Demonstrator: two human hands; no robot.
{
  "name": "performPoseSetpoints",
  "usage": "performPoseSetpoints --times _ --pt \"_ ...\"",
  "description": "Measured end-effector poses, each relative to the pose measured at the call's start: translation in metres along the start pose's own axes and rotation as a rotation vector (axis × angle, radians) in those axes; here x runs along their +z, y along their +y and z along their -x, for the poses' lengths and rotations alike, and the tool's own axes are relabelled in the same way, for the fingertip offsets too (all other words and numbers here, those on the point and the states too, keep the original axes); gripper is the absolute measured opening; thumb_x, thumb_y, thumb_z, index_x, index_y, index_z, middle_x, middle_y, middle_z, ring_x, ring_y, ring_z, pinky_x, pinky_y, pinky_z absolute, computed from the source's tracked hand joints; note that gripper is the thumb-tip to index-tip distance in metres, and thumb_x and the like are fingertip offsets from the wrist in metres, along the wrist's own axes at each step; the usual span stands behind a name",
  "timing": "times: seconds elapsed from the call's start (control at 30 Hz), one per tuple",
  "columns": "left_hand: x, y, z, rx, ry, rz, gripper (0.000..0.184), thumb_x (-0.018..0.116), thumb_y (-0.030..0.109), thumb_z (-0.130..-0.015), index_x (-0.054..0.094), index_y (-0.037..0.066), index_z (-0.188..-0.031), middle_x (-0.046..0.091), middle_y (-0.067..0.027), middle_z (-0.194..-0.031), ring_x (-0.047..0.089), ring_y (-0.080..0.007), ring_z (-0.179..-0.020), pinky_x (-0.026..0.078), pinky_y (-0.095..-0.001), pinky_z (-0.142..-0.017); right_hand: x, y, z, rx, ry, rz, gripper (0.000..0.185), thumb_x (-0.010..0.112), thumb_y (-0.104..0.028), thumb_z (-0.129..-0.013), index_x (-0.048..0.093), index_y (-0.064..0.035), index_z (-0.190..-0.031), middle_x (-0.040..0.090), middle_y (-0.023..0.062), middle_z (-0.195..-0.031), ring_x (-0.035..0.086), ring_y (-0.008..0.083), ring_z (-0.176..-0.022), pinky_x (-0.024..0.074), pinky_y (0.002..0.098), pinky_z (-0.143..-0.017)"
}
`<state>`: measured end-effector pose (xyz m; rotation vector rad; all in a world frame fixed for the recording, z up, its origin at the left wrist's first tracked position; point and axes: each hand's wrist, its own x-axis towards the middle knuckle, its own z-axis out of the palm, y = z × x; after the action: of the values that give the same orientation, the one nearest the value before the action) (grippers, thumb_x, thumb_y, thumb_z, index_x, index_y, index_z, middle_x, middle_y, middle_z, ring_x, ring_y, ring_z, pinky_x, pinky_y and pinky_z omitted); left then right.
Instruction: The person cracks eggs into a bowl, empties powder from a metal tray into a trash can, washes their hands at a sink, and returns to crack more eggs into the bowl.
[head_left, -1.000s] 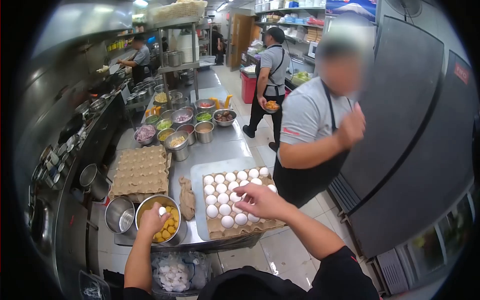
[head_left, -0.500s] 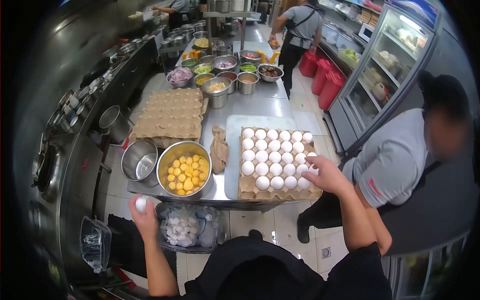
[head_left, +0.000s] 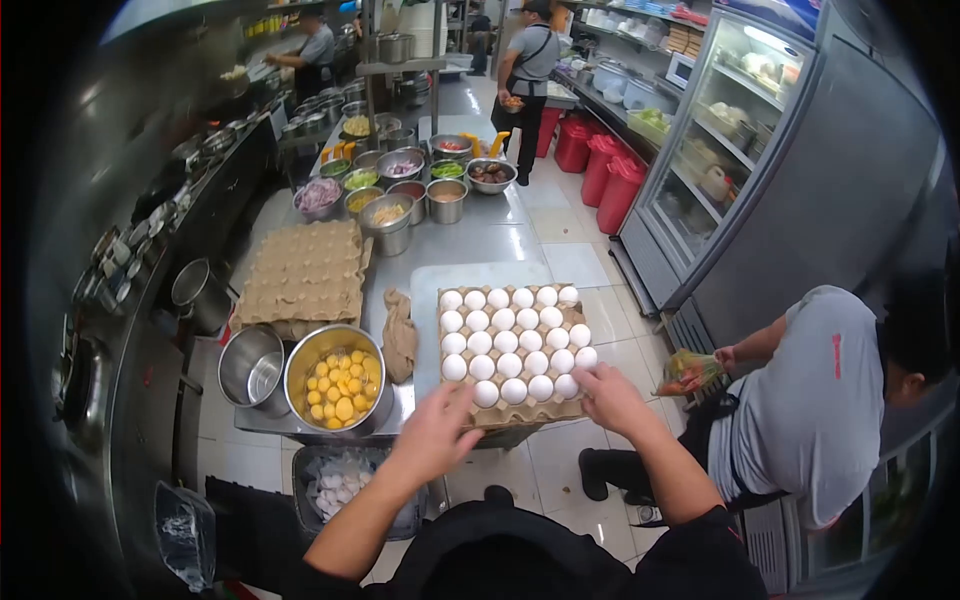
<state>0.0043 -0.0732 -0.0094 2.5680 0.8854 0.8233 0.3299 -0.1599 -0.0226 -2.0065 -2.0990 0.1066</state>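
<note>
My left hand (head_left: 437,430) is at the near left corner of the cardboard egg tray (head_left: 530,412), fingers apart, with no egg visible in it. My right hand (head_left: 612,400) is at the near right corner, fingers spread and fingertips close to the end eggs; whether they touch is unclear. Rows of white eggs (head_left: 506,342) fill most of the tray, which rests on a pale cutting board (head_left: 427,290). Left of it stands a steel pot with cracked eggs (head_left: 345,385), whole yolks showing. Beside that are another steel pot (head_left: 252,368) and a crumpled brown cloth (head_left: 399,335).
Stacked egg trays (head_left: 305,270) lie behind the pots. Bowls of chopped ingredients (head_left: 400,165) stand farther back. Below the table edge is a bin with eggshells (head_left: 338,490). A bending co-worker (head_left: 800,400) holds a bag of vegetables (head_left: 690,372) at right, near the fridge (head_left: 725,130).
My left hand has moved right to the tray, and the egg it held is no longer visible. My right hand has drawn lower. The co-worker at right has bent down.
</note>
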Motion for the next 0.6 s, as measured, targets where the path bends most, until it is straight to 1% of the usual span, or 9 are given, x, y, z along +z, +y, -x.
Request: performPoseSetpoints --times 0.03,0.13,0.17,0.2,0.23,0.37,0.47,0.57,0.6 --pt "0.019 0.002 -0.020 0.121 0.000 -0.098 0.056 0.075 0.024 -0.079 0.057 0.006 -0.129 0.058 -0.0160 -0.114 0.061 -0.0352 -0.097 0.054 -0.0425 -0.078 0.003 0.000 0.001 -0.019 0.014 -0.012 0.048 0.066 -0.010 -0.077 0.055 -0.0085 -0.123 0.057 0.0190 -0.108 0.059 0.0390 -0.099 0.0519 0.0483 -0.083" --pt "0.052 0.009 -0.046 0.074 -0.229 -0.340 0.045 0.069 0.019 -0.080 0.058 0.006 -0.122 0.056 -0.0154 -0.107 0.060 -0.0373 -0.096 0.054 -0.0437 -0.074 -0.002 -0.010 0.000 -0.022 0.052 -0.082 0.048 0.068 -0.010 -0.077 0.054 -0.0081 -0.123 0.057 0.0185 -0.107 0.059 0.0381 -0.098 0.0523 0.0459 -0.082" --pt "0.056 0.007 -0.051 0.058 -0.265 -0.300 0.036 0.065 0.017 -0.080 0.058 0.007 -0.114 0.056 -0.0152 -0.105 0.061 -0.0388 -0.094 0.053 -0.0465 -0.074 -0.004 -0.011 -0.002 -0.031 0.063 -0.108 0.049 0.069 -0.011 -0.077 0.054 -0.0080 -0.124 0.056 0.0182 -0.107 0.059 0.0379 -0.098 0.0523 0.0456 -0.082" --pt "0.055 0.006 -0.054 0.040 -0.295 -0.292 0.034 0.065 0.016 -0.080 0.058 0.008 -0.113 0.056 -0.0154 -0.105 0.061 -0.0386 -0.093 0.053 -0.0469 -0.074 -0.004 -0.008 -0.003 -0.045 0.071 -0.136 0.050 0.070 -0.011 -0.077 0.054 -0.0079 -0.124 0.056 0.0180 -0.107 0.059 0.0377 -0.098 0.0522 0.0453 -0.082" --pt "0.051 0.006 -0.055 0.018 -0.323 -0.285 0.033 0.065 0.016 -0.080 0.058 0.008 -0.112 0.056 -0.0155 -0.104 0.062 -0.0385 -0.093 0.053 -0.0472 -0.074 0.005 -0.002 -0.007 -0.139 0.103 -0.101 0.044 0.070 -0.012 -0.077 0.055 -0.0066 -0.118 0.056 0.0167 -0.106 0.059 0.0367 -0.096 0.0519 0.0454 -0.080" --pt "0.052 0.004 -0.060 -0.038 -0.373 -0.282 0.032 0.065 0.015 -0.080 0.058 0.009 -0.110 0.056 -0.0158 -0.105 0.064 -0.0374 -0.092 0.054 -0.0476 -0.075 0.002 0.002 -0.021 -0.167 0.024 -0.108 0.031 0.070 -0.012 -0.076 0.054 -0.0065 -0.102 0.055 0.0143 -0.105 0.059 0.0356 -0.092 0.0515 0.0462 -0.078" --pt "0.042 0.007 -0.066 -0.100 -0.436 -0.197 0.035 0.066 0.016 -0.080 0.058 0.009 -0.113 0.056 -0.0160 -0.107 0.064 -0.0359 -0.094 0.054 -0.0456 -0.077 0.002 0.015 -0.029 -0.211 -0.092 -0.162 0.033 0.070 -0.014 -0.076 0.055 -0.0070 -0.105 0.055 0.0142 -0.105 0.059 0.0359 -0.093 0.0513 0.0467 -0.078" --pt "0.046 -0.002 -0.054 -0.051 -0.279 -0.129 0.039 0.069 0.016 -0.079 0.058 0.010 -0.116 0.055 -0.0153 -0.108 0.063 -0.0365 -0.094 0.054 -0.0444 -0.078 -0.001 0.020 -0.037 -0.275 -0.182 -0.205 0.034 0.070 -0.013 -0.075 0.056 -0.0075 -0.106 0.055 0.0145 -0.106 0.059 0.0362 -0.096 0.0522 0.0448 -0.079" --pt "0.042 0.001 -0.051 -0.095 -0.228 -0.069 0.039 0.069 0.014 -0.079 0.058 0.010 -0.116 0.056 -0.0154 -0.107 0.063 -0.0358 -0.094 0.054 -0.0438 -0.079 -0.001 0.022 -0.037 -0.274 -0.147 -0.270 0.035 0.070 -0.012 -0.075 0.056 -0.0075 -0.107 0.055 0.0151 -0.106 0.059 0.0358 -0.096 0.0524 0.0437 -0.079"
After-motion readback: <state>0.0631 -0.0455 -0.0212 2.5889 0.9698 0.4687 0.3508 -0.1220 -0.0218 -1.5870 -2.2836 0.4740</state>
